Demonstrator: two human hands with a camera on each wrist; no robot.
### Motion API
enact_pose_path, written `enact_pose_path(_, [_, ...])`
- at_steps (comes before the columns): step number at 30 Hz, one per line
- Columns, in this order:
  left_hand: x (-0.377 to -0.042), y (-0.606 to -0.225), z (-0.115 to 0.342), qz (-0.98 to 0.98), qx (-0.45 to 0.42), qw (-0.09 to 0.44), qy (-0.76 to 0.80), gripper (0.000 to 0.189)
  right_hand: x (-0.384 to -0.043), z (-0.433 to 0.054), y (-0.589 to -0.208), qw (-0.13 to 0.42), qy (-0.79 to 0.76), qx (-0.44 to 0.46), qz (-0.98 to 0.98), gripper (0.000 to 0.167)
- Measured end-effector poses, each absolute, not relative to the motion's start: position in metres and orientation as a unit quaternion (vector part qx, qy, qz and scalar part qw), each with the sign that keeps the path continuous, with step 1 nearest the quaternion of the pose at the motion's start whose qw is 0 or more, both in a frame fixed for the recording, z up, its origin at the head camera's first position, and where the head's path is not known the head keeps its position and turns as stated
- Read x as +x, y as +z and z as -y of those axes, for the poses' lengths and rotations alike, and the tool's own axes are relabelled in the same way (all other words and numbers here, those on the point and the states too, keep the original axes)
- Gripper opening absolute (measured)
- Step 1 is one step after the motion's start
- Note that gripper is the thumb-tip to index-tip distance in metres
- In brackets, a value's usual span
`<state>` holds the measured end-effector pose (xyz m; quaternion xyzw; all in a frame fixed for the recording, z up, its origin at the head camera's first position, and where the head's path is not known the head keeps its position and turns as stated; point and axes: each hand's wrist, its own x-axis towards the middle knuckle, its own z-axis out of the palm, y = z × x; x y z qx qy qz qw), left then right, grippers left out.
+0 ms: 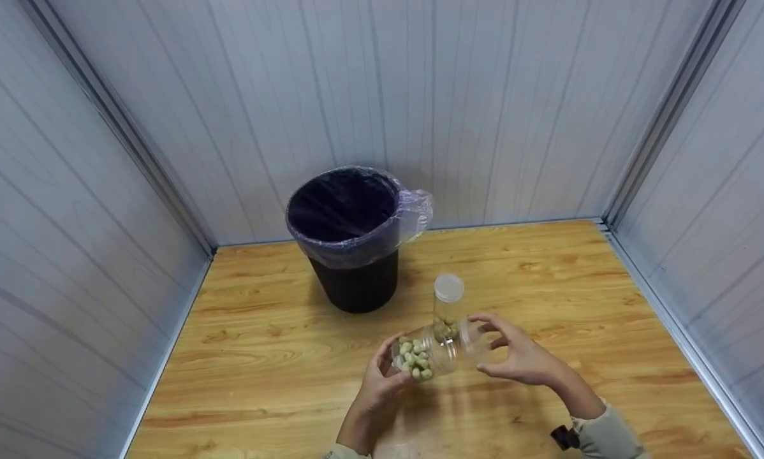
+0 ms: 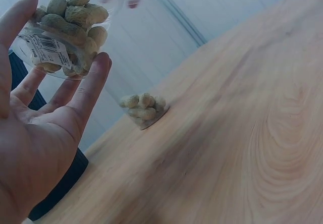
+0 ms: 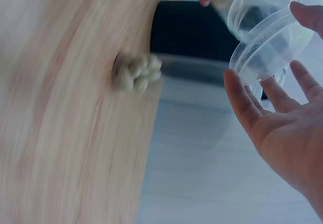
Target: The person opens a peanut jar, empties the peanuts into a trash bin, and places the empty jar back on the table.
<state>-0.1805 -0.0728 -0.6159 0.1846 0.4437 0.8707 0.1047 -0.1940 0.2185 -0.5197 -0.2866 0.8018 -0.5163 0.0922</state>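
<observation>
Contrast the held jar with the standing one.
Pose: the held jar is tipped sideways in the left hand; the standing jar is upright on the wooden surface. Top: the held jar's mouth is open; the standing jar wears a lid. Contents: the held jar shows more peanuts than the standing jar. Both are clear and contain peanuts.

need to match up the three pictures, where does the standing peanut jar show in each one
Head: standing jar, right of centre and below the middle, partly behind the held jar.
Left wrist: standing jar, slightly left of centre.
Right wrist: standing jar, blurred, left of centre, above the middle.
Shared landmark: the black bin, visible in all three.
</observation>
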Motion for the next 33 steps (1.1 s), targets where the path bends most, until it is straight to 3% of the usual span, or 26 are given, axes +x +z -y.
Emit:
enact_pose_path(9, [-0.172, -0.625, 0.068, -0.405, 0.160, 0.106, 0.894, 0.072, -0.231, -0.271, -0.552, 0.004, -0.379, -0.197, -0.904, 0.073])
enact_pose_path(18, [-0.170, -0.628, 0.066, -0.437, 0.139, 0.105, 0.882, 0.078, -0.290, -0.313, -0.563, -0.042, -0.299, -0.114, -0.946, 0.068])
enact_pose_path(28, [-0.168, -0.629, 0.069, -0.460, 0.148, 0.095, 0.870, 0.081, -0.321, -0.318, -0.583, 0.010, -0.285, -0.057, -0.957, 0.065])
enact_pose_path(33, [-0.169, -0.629, 0.069, -0.468, 0.163, 0.089, 0.864, 0.083, -0.326, -0.317, -0.593, -0.009, -0.271, -0.058, -0.961, 0.059])
